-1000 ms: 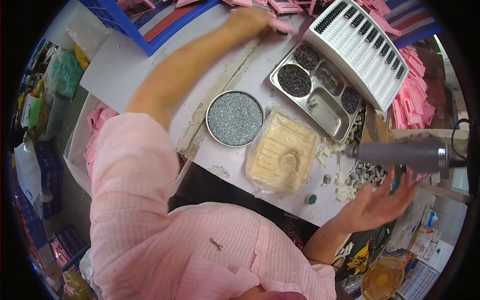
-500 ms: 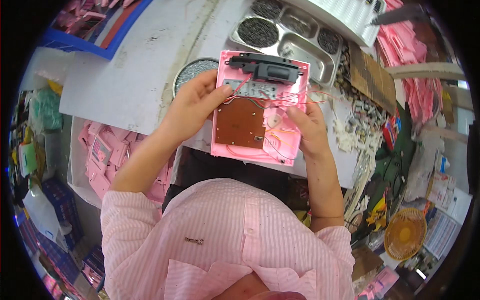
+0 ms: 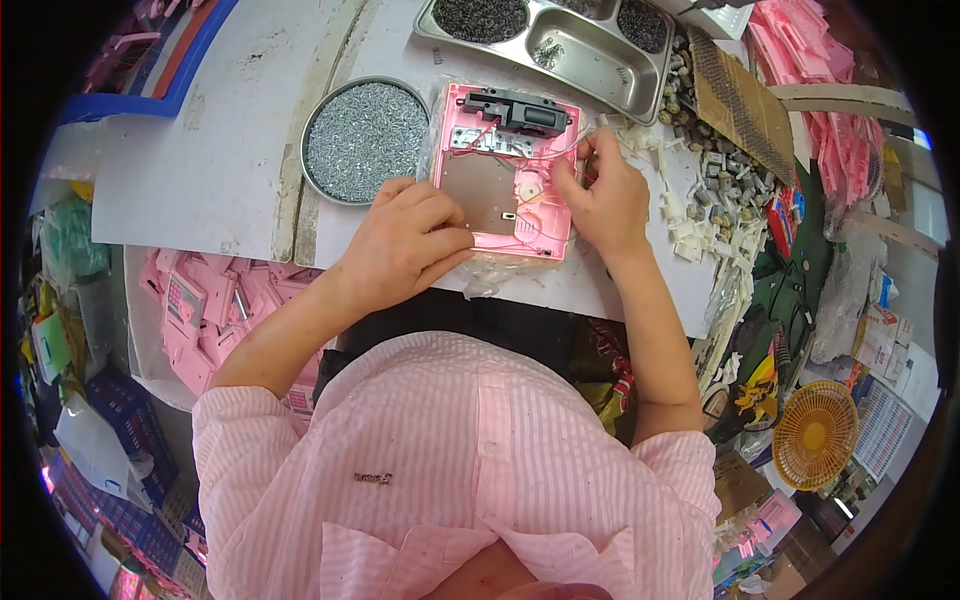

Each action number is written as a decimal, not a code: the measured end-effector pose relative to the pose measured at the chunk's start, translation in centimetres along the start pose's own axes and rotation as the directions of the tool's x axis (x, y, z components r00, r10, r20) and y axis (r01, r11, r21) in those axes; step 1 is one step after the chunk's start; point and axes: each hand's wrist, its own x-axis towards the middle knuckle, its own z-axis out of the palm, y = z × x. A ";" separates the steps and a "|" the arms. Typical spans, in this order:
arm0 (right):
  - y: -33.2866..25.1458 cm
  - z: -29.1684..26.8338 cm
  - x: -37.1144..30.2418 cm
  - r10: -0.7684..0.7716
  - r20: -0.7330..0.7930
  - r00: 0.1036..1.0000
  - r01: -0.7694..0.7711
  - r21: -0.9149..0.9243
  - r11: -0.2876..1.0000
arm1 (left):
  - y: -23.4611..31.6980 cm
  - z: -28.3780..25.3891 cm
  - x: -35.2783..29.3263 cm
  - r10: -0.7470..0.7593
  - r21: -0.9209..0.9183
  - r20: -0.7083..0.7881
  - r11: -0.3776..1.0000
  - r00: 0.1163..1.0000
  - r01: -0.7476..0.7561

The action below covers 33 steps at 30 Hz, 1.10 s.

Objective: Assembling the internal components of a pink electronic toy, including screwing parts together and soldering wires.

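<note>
A pink plastic housing point(image 3: 479, 241) lies open side up on the table, with clear plastic film under its edges. Inside are a long black part point(image 3: 518, 111) along the far side, a silvery metal plate point(image 3: 482, 139) and a brown circuit board point(image 3: 478, 190). My left hand point(image 3: 405, 238) grips the housing's near left corner, its fingers bent and partly hiding the rim. At the right edge, my right hand point(image 3: 606, 196) has thumb and forefinger curled on thin wires point(image 3: 562, 156); the fingertips are partly hidden.
A round tin of small silvery pieces point(image 3: 367, 142) stands left of the housing. Behind is a steel compartment tray point(image 3: 600, 68) with dark small parts. White plastic bits point(image 3: 690, 232) and metal parts point(image 3: 725, 155) are heaped at right. A box of pink pieces point(image 3: 215, 310) sits lower left.
The housing has gone from being held up in both hands to lying on the table. My left hand has moved down to its near corner; my right hand has shifted up along the right edge.
</note>
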 end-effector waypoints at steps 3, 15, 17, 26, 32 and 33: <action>-0.1 -1.3 1.0 0.026 0.112 0.993 -0.034 0.063 0.997 | 0.0 -0.5 0.5 -0.034 -0.018 0.061 0.999 0.998 0.035; 1.3 -7.9 -0.3 0.017 0.435 0.900 0.048 -0.137 0.989 | 2.5 2.9 5.4 -0.137 0.084 -0.062 0.986 0.989 0.142; -1.2 -10.5 -3.7 -0.052 0.542 0.839 0.067 -0.008 0.998 | 2.9 2.7 5.0 -0.085 0.091 -0.030 0.992 0.996 0.088; -2.2 -7.4 -6.2 -0.298 0.179 0.938 0.253 0.237 0.938 | 4.1 3.0 1.4 0.182 -0.046 0.100 0.983 0.978 -0.178; -2.2 -1.9 -6.7 -0.487 0.115 0.866 0.478 0.096 0.873 | 3.1 1.8 -0.2 0.118 -0.028 -0.038 0.992 0.992 -0.119; -2.7 -1.8 -6.8 -0.470 0.120 0.874 0.463 0.082 0.882 | 2.8 1.2 -0.6 0.069 0.003 -0.083 0.998 0.994 -0.069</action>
